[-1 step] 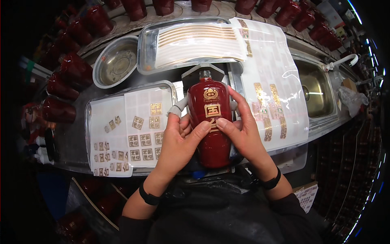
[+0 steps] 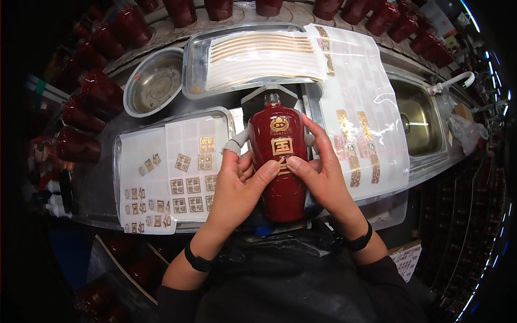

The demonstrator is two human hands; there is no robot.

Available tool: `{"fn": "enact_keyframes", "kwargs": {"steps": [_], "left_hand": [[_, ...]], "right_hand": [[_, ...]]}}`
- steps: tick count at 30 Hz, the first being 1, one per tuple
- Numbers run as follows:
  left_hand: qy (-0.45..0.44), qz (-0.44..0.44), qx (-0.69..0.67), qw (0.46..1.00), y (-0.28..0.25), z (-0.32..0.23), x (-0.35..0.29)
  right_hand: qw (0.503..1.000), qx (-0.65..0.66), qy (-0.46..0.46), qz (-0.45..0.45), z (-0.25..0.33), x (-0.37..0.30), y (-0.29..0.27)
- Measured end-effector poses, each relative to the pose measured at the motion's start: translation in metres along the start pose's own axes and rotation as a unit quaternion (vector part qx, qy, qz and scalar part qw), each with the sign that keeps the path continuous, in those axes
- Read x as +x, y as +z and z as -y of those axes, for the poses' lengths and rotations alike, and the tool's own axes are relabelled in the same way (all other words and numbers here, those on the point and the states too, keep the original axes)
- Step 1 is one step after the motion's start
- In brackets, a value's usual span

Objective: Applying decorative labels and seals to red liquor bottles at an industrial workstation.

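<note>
A dark red glossy bottle (image 2: 285, 202) lies face up in front of me, its clear glass neck pointing away. It rests in a holder with grey padded supports (image 2: 235, 143) at its sides. Down its front run gold decals: a round emblem (image 2: 280, 126), a square character (image 2: 281, 146) and a lower character (image 2: 282, 160) partly under my thumbs. My left hand (image 2: 235, 185) is at the bottle's left side, fingers curled, thumb pressing the lower decal. My right hand (image 2: 327, 177) wraps the right side, thumb on the same decal. The fingertips beneath are hidden.
Left is a metal tray (image 2: 116, 161) with sheets of gold decals (image 2: 193, 185). Beyond stand a metal bowl (image 2: 129, 99) and a tray of gold strips (image 2: 261, 48). A decal sheet (image 2: 371, 81) and sink (image 2: 423, 116) lie right. Red bottles (image 2: 78, 145) line the back and left.
</note>
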State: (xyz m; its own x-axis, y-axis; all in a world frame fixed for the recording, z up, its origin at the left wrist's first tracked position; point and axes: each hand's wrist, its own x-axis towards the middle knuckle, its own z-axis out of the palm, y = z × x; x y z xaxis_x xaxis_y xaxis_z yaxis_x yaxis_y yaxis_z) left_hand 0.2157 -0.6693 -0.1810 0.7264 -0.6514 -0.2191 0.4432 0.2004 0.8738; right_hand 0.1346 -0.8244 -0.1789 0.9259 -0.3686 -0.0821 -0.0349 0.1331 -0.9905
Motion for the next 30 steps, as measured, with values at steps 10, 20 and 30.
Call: {"fn": "enact_keyframes", "kwargs": {"steps": [10, 20, 30], "left_hand": [[0.013, -0.014, -0.005, 1.0, 0.003, -0.002, 0.005], [0.011, -0.03, 0.004, 0.999, 0.006, -0.003, 0.009], [0.005, -0.017, -0.005, 1.0, 0.007, -0.007, 0.009]], "right_hand": [[0.999, 0.001, 0.033, 0.003, 0.007, 0.001, -0.001], [1.0, -0.02, 0.017, -0.014, 0.003, 0.004, 0.002], [0.994, -0.097, 0.007, -0.053, 0.006, 0.018, -0.009]]}}
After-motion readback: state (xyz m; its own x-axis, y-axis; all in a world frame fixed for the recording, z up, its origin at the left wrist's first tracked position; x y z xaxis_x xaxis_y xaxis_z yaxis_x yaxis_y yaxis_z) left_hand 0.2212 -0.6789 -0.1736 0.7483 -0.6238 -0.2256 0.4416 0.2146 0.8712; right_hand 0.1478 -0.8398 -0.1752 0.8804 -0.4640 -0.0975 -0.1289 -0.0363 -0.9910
